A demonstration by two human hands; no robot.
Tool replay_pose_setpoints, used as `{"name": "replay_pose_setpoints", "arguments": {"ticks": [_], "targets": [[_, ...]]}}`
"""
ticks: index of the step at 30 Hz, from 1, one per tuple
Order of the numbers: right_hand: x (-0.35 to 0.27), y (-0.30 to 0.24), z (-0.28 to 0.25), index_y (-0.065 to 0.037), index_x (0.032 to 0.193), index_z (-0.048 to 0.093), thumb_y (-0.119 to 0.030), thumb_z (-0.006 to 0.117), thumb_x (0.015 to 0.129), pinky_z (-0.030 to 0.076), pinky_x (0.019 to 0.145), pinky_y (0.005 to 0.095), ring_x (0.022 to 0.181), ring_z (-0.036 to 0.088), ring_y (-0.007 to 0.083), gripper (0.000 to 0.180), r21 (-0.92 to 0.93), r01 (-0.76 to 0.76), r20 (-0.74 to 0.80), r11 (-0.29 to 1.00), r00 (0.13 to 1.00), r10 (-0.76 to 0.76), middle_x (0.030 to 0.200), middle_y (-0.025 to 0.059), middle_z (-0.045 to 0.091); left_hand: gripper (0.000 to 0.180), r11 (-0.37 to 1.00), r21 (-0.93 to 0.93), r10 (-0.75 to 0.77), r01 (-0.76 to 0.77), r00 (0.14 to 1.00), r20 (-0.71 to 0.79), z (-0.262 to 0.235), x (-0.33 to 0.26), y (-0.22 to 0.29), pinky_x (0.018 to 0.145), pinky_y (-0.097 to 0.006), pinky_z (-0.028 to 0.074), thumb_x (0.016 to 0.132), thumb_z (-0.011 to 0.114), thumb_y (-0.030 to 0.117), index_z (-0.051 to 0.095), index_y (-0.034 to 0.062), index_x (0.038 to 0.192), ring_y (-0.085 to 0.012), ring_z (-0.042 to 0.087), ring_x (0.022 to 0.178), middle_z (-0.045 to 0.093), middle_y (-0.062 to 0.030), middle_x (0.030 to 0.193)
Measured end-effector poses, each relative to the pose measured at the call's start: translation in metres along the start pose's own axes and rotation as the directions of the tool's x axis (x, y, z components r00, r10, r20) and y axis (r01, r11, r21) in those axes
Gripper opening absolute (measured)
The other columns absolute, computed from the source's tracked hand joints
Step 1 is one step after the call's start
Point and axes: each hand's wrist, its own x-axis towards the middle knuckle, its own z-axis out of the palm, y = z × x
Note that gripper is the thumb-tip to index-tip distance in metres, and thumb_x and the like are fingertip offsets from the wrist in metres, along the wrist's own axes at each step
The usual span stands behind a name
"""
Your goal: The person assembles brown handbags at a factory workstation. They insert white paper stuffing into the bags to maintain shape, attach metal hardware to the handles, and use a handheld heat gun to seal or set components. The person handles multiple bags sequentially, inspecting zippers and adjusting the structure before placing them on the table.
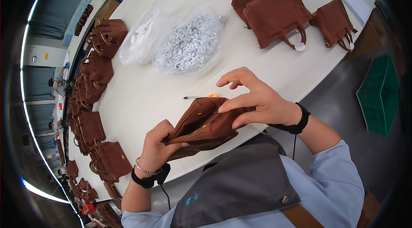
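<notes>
A brown handbag [201, 130] is tilted at the table's near edge, its mouth spread and small gold studs showing inside. My left hand [159, 142] grips the left end of its rim, thumb inside and fingers outside. At the bag's right side is my right hand [253, 99], fingers apart, with a fingertip at the bag's opening. Whether that fingertip presses on the bag I cannot tell. Just beyond the bag lie a small orange piece [212, 95] and a thin dark-tipped tool [191, 97], partly hidden by it.
A clear plastic bag of small white-grey pieces [189, 45] lies mid-table, beside another clear bag with white contents [137, 39]. Brown handbags [277, 15] lie at the far right. More brown handbags [110, 161] line the left edge. A green bin [380, 95] stands right on the floor.
</notes>
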Motion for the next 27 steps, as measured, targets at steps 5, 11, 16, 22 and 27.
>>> {"name": "replay_pose_setpoints", "arguments": {"ticks": [5, 11, 16, 22, 27], "targets": [[-0.003, 0.013, -0.011, -0.009, 0.095, 0.073, -0.015, 0.08, 0.081, 0.042, 0.097, 0.0395, 0.121, 0.048, 0.0253, 0.017, 0.146, -0.019, -0.019, 0.989, 1.0, 0.022, 0.131, 0.0127, 0.051, 0.033, 1.0, -0.009, -0.015, 0.016, 0.998, 0.062, -0.003, 0.013, 0.009, 0.064, -0.029, 0.042, 0.068, 0.087, 0.008, 0.058, 0.0004, 0.083, -0.0167, 0.049, 0.069, 0.053, -0.0045, 0.077], [0.0, 0.009, -0.023, -0.007, 0.097, 0.071, -0.02, 0.08, 0.081, 0.042, 0.101, 0.04, 0.12, 0.052, 0.0262, 0.023, 0.154, -0.064, -0.089, 0.986, 0.993, 0.078, 0.132, 0.0138, 0.052, 0.03, 0.992, -0.099, -0.064, 0.077, 0.99, 0.127, -0.003, 0.029, 0.014, 0.071, -0.027, 0.042, 0.072, 0.084, 0.007, 0.058, 0.0, 0.086, -0.012, 0.049, 0.076, 0.054, -0.0005, 0.082], [-0.008, 0.01, -0.04, -0.007, 0.094, 0.07, -0.025, 0.081, 0.08, 0.044, 0.101, 0.0406, 0.123, 0.052, 0.0265, 0.026, 0.163, -0.055, -0.129, 0.985, 0.989, 0.076, 0.136, 0.0146, 0.052, 0.033, 0.976, -0.199, -0.064, 0.091, 0.988, 0.139, 0.003, 0.05, 0.018, 0.068, -0.028, 0.042, 0.073, 0.086, 0.01, 0.056, 0.0007, 0.082, -0.0119, 0.047, 0.072, 0.053, -0.0006, 0.078], [-0.024, 0.001, -0.077, -0.005, 0.088, 0.069, -0.018, 0.075, 0.087, 0.046, 0.098, 0.0369, 0.12, 0.055, 0.0239, 0.014, 0.161, -0.117, -0.148, 0.98, 0.979, 0.142, 0.13, 0.0139, 0.056, 0.031, 0.985, -0.16, -0.02, 0.062, 0.968, 0.249, 0.01, 0.092, 0.046, 0.069, -0.026, 0.043, 0.074, 0.085, 0.01, 0.056, 0.0009, 0.083, -0.0111, 0.048, 0.074, 0.053, -0.0003, 0.079], [-0.056, 0.009, -0.131, -0.003, 0.099, 0.067, -0.009, 0.065, 0.092, 0.046, 0.098, 0.0342, 0.122, 0.055, 0.0189, 0.009, 0.172, -0.149, -0.361, 0.974, 0.91, 0.203, 0.138, 0.0098, 0.055, 0.029, 0.986, -0.163, 0.025, 0.031, 0.944, 0.33, 0.039, 0.16, 0.08, 0.069, -0.025, 0.043, 0.08, 0.083, 0.018, 0.06, 0.0023, 0.088, -0.0077, 0.05, 0.075, 0.056, 0.0016, 0.077]]}}
